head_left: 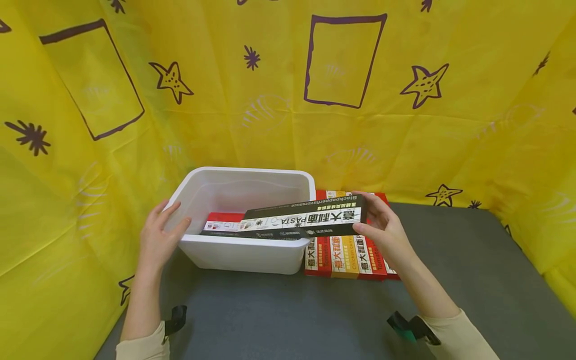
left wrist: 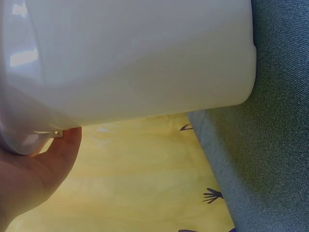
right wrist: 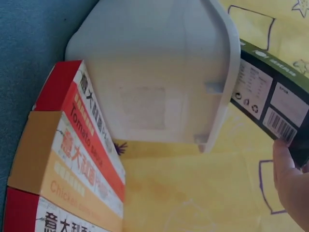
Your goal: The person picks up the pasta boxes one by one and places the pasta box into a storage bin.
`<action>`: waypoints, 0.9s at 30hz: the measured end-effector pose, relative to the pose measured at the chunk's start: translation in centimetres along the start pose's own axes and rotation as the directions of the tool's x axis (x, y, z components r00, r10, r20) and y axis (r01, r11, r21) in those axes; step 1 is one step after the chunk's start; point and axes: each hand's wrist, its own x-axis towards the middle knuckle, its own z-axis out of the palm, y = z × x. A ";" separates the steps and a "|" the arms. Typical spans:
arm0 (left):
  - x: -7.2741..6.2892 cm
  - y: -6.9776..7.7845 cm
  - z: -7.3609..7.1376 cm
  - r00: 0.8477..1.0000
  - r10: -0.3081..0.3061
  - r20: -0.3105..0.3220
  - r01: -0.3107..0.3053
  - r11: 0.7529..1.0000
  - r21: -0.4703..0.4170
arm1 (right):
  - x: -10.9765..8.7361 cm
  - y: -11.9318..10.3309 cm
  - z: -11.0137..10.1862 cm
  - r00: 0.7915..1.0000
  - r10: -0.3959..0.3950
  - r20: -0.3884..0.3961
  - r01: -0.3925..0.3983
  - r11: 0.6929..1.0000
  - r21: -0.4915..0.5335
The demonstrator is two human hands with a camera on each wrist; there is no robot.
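From the head view, the right hand (head_left: 382, 222) pinches one end of a black-pepper pasta box (head_left: 330, 218) slanting across the white plastic bin's (head_left: 243, 256) right rim, its other end inside; the left hand (head_left: 158, 235) grips the left rim. In the left wrist view, fingers (left wrist: 67, 147) curl beneath that rim. In the right wrist view, tomato and chicken-curry pasta boxes (right wrist: 79, 159) lie just beside the bin.

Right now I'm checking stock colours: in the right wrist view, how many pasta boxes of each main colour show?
Red boxes: 2
Orange box: 1
Dark box, held by the right hand: 1
Total: 4
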 end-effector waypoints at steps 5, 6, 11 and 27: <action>0.0 -0.1 0.0 1.000 -0.008 0.008 0.008 1.000 0.001 | 1.5 0.3 0.4 0.998 0.064 -0.010 -0.064 0.996 -0.062; 0.0 -0.1 -0.1 1.000 -0.007 0.004 0.007 1.000 -0.001 | 1.7 0.4 0.6 0.997 0.074 -0.002 -0.074 0.995 -0.074; 0.0 0.0 0.0 1.000 0.001 -0.012 -0.001 1.000 -0.004 | 2.9 0.9 1.7 0.995 0.092 0.042 -0.087 0.991 -0.106; 0.0 0.0 0.2 1.000 -0.002 -0.026 0.002 1.000 -0.020 | 3.8 2.4 3.4 0.990 0.055 0.131 0.008 0.898 -0.439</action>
